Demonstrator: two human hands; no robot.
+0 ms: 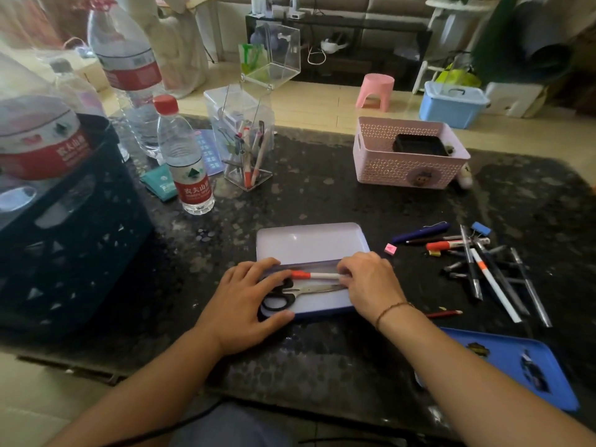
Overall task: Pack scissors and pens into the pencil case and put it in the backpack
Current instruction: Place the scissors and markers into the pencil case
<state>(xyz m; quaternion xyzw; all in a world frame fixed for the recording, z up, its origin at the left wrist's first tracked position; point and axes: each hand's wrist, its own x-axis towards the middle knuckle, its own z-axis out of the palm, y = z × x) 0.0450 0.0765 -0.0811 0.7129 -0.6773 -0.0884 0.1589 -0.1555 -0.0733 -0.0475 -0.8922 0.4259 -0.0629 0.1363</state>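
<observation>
An open pale tin pencil case (311, 245) lies in the middle of the dark table, lid flat toward the far side. Black-handled scissors (292, 293) lie in its near tray. Above them a white pen with an orange cap (314, 275) lies along the tray's far edge. My left hand (248, 304) rests on the case's left end, thumb at the front rim, fingers over the scissor handles. My right hand (371, 280) covers the right end, its fingertips pinching the white pen. A heap of loose pens (487, 269) lies on the table to the right.
A blue lid or tray (529, 366) lies near right. A pink basket (409, 153) stands far right, a clear pen holder (248, 150) and water bottles (190, 159) far left, a dark crate (64, 227) at left. A small pink eraser (391, 249) sits beside the case.
</observation>
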